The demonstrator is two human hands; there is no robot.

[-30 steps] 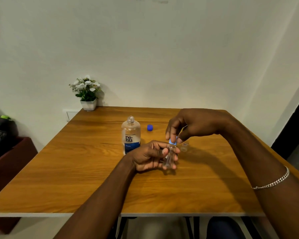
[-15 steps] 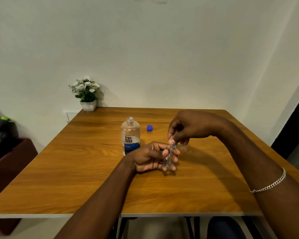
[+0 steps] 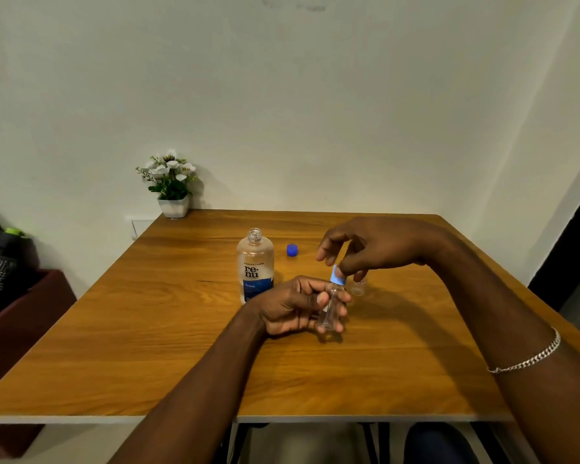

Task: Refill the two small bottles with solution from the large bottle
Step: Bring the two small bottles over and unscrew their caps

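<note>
My left hand [image 3: 295,304] grips a small clear bottle [image 3: 330,309] upright on the wooden table [image 3: 148,346]. My right hand [image 3: 372,249] hovers over it and pinches its light blue cap [image 3: 337,276] between thumb and finger. A second small clear bottle [image 3: 359,287] stands just behind to the right, partly hidden by my right hand. The large solution bottle [image 3: 255,264], uncapped, stands left of my hands. Its dark blue cap [image 3: 292,250] lies on the table beside it.
A white pot of flowers [image 3: 172,185] sits at the table's back left corner against the wall. A dark red bin with clothes [image 3: 10,289] stands left of the table. My right wrist wears a silver bracelet [image 3: 529,354].
My right hand has turned at the cap, its fingers now spread higher and the light blue cap more visible. The left hand and the bottle stay in place.
</note>
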